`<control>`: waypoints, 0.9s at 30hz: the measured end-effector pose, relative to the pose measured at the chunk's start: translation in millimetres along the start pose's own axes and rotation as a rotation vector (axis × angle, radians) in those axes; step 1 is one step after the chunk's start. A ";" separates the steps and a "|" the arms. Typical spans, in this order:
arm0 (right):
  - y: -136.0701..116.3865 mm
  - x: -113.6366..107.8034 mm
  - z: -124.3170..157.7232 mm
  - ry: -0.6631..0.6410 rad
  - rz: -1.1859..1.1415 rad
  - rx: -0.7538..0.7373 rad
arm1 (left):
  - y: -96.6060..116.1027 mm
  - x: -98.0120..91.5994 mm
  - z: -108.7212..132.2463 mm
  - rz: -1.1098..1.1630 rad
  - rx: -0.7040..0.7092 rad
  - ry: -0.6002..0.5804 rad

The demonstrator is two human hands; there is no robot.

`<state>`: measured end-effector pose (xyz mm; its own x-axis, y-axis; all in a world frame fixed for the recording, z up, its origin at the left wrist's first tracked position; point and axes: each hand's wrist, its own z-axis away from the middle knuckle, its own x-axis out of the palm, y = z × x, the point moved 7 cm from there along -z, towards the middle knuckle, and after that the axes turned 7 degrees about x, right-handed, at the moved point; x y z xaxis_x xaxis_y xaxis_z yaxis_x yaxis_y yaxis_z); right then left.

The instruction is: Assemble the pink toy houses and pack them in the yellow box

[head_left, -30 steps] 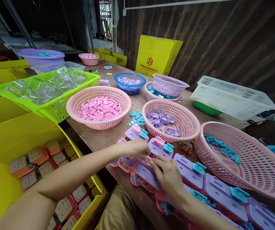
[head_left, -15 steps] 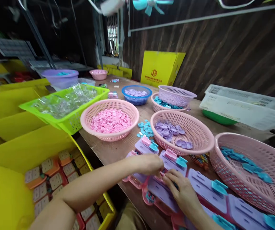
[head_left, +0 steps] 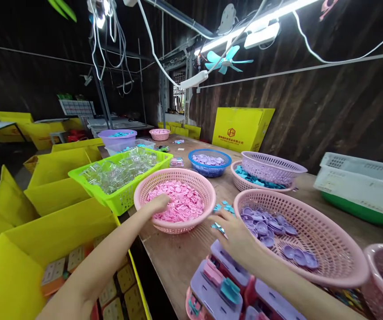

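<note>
My left hand point(head_left: 160, 203) is in the round pink basket point(head_left: 140, 189), low over a heap of small pink plastic pieces point(head_left: 183, 202). Its fingers look curled down, and their tips are hidden. My right hand point(head_left: 229, 226) is over the table beside the basket of purple spoon-shaped pieces point(head_left: 261, 227). Its fingers are apart, with small blue plastic pieces point(head_left: 218, 228) showing between and beneath them. In front of that hand stand toy boxes with purple lids point(head_left: 207, 289); one carries a pink clip and a blue clip point(head_left: 230, 290).
A green basket point(head_left: 121, 202) of clear plastic parts stands at the left, above a yellow carton point(head_left: 61, 218) of packed toys. Farther back are a blue basket point(head_left: 209, 169) and a stacked lilac basket point(head_left: 271, 166). A white bin point(head_left: 361, 178) is at the right.
Both hands have left the toy boxes. My left hand has moved up and left into the pink basket; my right hand has shifted to the small blue pieces. The view has tilted up.
</note>
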<state>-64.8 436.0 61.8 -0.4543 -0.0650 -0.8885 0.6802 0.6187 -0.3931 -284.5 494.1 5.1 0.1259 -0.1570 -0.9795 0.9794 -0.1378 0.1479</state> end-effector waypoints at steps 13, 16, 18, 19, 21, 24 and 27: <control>-14.8 126.9 -128.0 -0.424 0.159 0.034 | -19.6 27.0 -18.5 -0.040 -0.012 -0.094; -0.8 107.9 -127.1 -0.323 0.144 0.077 | -6.1 34.3 -16.3 -0.008 0.075 -0.166; 6.6 90.3 -124.7 -0.249 0.132 0.113 | -0.5 42.1 -15.7 -0.002 0.107 -0.245; 9.2 80.5 -122.4 -0.216 0.126 0.131 | 0.7 44.2 -15.7 -0.003 0.113 -0.266; 11.8 59.7 -114.4 -0.163 0.113 0.160 | 1.0 44.1 -15.8 0.009 0.120 -0.268; 12.1 25.6 -91.0 -0.094 0.072 0.158 | -0.6 37.7 -13.4 0.071 0.133 -0.232; 17.8 -8.2 -53.2 -0.027 -0.072 0.131 | -0.8 31.7 -8.1 0.150 0.156 -0.212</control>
<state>-79.6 489.3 74.7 -0.4903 -0.1281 -0.8621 0.7165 0.5039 -0.4824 -280.0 497.1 -27.2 0.2156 -0.3856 -0.8971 0.9141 -0.2434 0.3243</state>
